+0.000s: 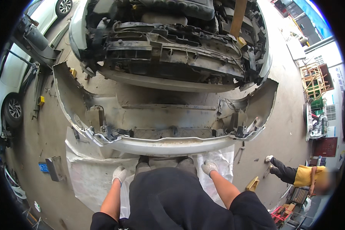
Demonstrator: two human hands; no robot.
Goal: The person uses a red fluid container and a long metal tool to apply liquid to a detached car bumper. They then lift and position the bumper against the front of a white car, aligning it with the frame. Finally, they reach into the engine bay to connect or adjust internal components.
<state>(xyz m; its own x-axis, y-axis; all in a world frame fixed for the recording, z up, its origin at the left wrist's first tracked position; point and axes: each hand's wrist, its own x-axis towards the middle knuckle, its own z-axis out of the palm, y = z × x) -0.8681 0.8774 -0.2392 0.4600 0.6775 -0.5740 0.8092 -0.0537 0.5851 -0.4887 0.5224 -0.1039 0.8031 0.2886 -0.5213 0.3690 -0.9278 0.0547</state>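
Observation:
My left hand (pixel 119 174), in a pale work glove, hangs beside my left leg with fingers curled and nothing visible in it. My right hand (pixel 209 168), gloved the same way, hangs closed at my right side. Both are over a whitish sheet (pixel 84 172) on the floor. Just in front of my feet lies a detached silver bumper cover (pixel 168 145), its hollow inner side facing up. Behind it stands a car front (pixel 168 53) with the bumper off and its frame and beam exposed.
A post (pixel 44 42) and a white car (pixel 11 80) are at left, near a metal box (pixel 53 168). A wooden board (pixel 237 19) leans at the car front. A co-worker in a yellow top (pixel 308 176) is at right, near stacked parts (pixel 316 119) and a beige piece (pixel 253 184).

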